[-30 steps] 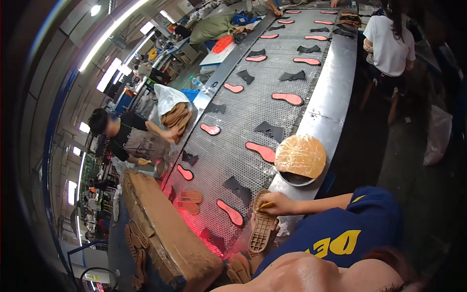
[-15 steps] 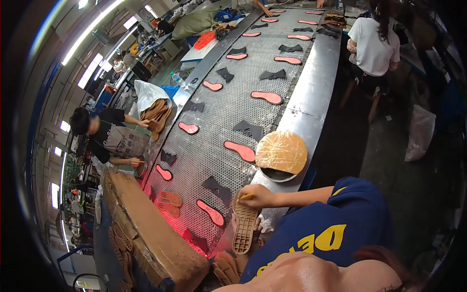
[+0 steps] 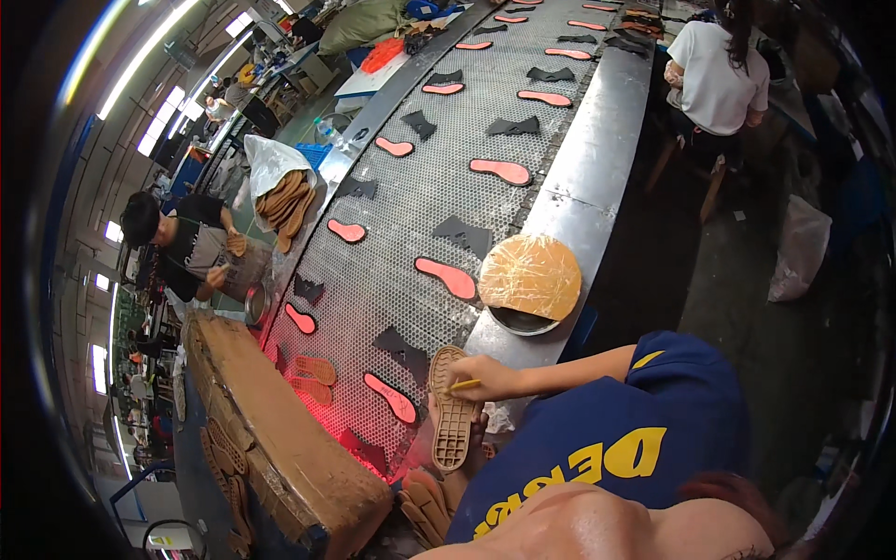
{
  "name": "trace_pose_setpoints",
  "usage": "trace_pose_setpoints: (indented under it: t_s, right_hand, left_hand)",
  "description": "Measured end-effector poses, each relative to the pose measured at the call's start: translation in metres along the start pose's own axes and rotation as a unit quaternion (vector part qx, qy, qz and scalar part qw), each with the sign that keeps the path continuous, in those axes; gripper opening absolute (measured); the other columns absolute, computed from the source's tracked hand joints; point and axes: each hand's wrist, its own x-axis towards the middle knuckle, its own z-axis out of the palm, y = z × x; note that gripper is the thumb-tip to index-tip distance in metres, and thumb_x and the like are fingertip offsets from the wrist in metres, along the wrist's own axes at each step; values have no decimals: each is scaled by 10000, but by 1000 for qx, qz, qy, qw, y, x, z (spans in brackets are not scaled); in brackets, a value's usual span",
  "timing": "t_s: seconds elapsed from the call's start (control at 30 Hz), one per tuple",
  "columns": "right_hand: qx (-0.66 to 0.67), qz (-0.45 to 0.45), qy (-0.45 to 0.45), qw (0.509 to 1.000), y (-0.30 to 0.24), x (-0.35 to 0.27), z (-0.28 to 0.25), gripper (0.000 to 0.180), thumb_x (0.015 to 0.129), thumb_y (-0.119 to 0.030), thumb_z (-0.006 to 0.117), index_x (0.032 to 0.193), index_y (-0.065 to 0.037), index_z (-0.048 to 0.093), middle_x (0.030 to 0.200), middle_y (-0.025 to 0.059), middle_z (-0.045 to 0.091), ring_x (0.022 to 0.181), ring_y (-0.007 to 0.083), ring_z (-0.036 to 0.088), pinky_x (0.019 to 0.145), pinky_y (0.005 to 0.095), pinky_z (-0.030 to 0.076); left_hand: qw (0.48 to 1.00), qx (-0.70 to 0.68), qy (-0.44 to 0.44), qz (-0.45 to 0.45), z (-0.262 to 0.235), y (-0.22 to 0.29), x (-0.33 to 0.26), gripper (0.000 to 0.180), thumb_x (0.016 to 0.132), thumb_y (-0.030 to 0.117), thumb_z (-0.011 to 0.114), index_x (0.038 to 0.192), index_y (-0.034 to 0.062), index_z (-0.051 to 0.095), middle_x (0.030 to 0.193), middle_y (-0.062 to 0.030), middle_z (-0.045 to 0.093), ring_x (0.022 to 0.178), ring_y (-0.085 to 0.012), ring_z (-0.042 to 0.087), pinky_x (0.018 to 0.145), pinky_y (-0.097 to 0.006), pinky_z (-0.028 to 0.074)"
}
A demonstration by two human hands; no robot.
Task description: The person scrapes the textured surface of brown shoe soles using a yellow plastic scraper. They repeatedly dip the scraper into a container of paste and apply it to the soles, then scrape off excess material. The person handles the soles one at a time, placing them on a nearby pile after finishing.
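Change: view has shifted; tan sole [image 3: 452,411] now lies lower on the belt edge.
Conveyor [image 3: 420,215]: perforated metal belt carrying pink insoles and dark cut pieces.
Covered bowl [image 3: 529,277]: on the steel rim, near the sole.
Right hand [image 3: 485,378]: grasping a yellow brush [image 3: 462,385], touching the sole.
Left hand: out of sight.

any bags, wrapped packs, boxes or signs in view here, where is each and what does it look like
White plastic bag: left of the conveyor, open, holding tan shoe soles.
Round pack: on the conveyor's metal edge, tan, wrapped in clear film, resting on a dark bowl.
Pale plastic bag: on the floor, far right.
Green sack: top, beyond the belt.
No signs or screens clear enough to tell.
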Motion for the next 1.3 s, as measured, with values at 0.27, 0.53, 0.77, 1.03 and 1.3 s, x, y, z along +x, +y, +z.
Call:
trace_pose_setpoints:
  t_s: [0.27,0.53,0.77,1.03,1.3]
  right_hand:
    - [60,-31,111,992,10,8,-27,201,787,-126,685,956,-31,630,883,116,650,783,231,646,700,322,503]
    - [-65,-65,237,967,-16,13,-59,197,776,-3,687,971,-27,674,873,122,653,769,234,629,695,310,494]
    - [-136,-90,162,973,-28,25,-44,218,775,8,688,988,-37,670,813,116,632,704,262,620,633,326,496]
    - [71,-46,-11,996,-36,6,-44,185,801,-12,692,984,-30,687,881,93,696,779,166,655,683,307,512]
    - [-112,-103,51,987,-54,-8,-15,172,792,-12,673,957,-52,646,836,133,639,730,301,629,634,371,503]
  left_hand:
    - [1000,-14,-10,4,6,-6,10,757,943,619,315,1389,10,366,1241,-324,480,670,-330,574,536,-420,513]
    - [995,-86,-55,24,17,-10,18,758,943,619,315,1399,15,357,1268,-328,471,669,-325,573,533,-412,511]
    - [994,-86,-64,30,33,-14,15,728,947,619,335,1417,63,360,1323,-309,453,655,-321,577,535,-422,540]
    - [990,-67,-99,77,9,-11,18,679,953,620,312,1307,64,472,1142,-189,572,625,-297,557,517,-418,531]
    - [982,-88,37,160,8,-17,20,683,955,595,326,1353,50,429,1208,-244,555,768,-286,618,595,-389,556]
